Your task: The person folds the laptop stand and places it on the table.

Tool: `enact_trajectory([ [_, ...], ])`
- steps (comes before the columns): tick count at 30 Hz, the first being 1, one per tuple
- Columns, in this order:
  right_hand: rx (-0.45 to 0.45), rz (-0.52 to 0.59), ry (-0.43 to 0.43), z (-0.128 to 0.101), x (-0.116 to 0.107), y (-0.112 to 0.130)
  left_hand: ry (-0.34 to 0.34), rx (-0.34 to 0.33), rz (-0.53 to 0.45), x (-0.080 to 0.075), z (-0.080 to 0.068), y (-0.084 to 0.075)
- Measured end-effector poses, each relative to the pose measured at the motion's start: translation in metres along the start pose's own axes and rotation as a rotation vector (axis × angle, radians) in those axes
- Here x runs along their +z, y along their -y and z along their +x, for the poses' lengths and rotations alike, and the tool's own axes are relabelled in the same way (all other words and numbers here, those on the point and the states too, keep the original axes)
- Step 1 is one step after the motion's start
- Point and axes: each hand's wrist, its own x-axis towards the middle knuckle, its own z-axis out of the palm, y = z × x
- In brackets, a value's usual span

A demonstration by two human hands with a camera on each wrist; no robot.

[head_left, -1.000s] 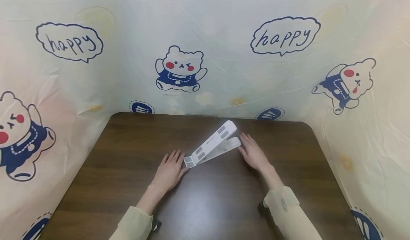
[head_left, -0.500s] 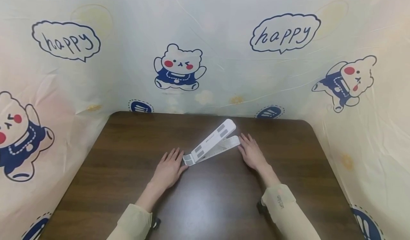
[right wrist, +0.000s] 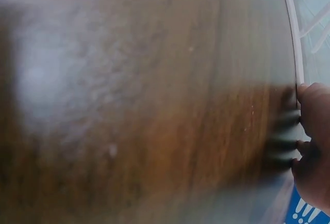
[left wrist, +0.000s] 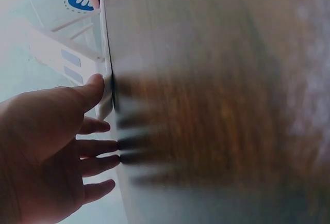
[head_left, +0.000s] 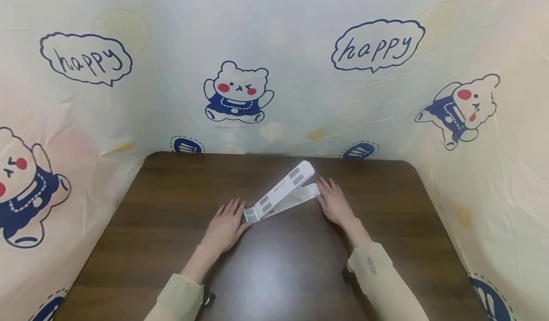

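Note:
A white folding laptop stand (head_left: pixel 280 192) with grey pads is on the table, its upper arm raised at an angle over the flat base. At its hinged near-left end, my left hand (head_left: pixel 225 228) rests with fingers spread and straight, the thumb against the stand's end. In the left wrist view, that thumb (left wrist: pixel 94 91) touches the stand's white edge (left wrist: pixel 105 102) and the fingertips reach the tabletop. My right hand (head_left: pixel 338 204) lies at the far-right end of the base, fingers extended and touching it. The right wrist view shows only part of this hand (right wrist: pixel 315 115) beside the base's thin edge (right wrist: pixel 294 22).
The dark brown wooden table (head_left: pixel 274 273) has rounded far corners. Behind it and along both sides hangs a pale curtain (head_left: pixel 300 97) printed with cartoon bears. Dark bands (head_left: pixel 208 299) show at the cuffs of the light sleeves (head_left: pixel 369 264).

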Motion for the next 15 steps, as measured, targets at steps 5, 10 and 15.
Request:
enact_trajectory([
  [5, -0.011, 0.003, -0.008, 0.0005, 0.0011, -0.0034, 0.007, 0.004, -0.010, 0.0012, 0.0016, 0.0026],
  [10, -0.004, 0.034, -0.001, -0.0023, 0.0021, -0.0060, -0.004, 0.016, -0.001, 0.0005, 0.0042, 0.0066],
  [15, -0.004, 0.059, -0.005, -0.0028, 0.0016, -0.0056, -0.009, 0.021, 0.011, 0.0013, 0.0047, 0.0074],
])
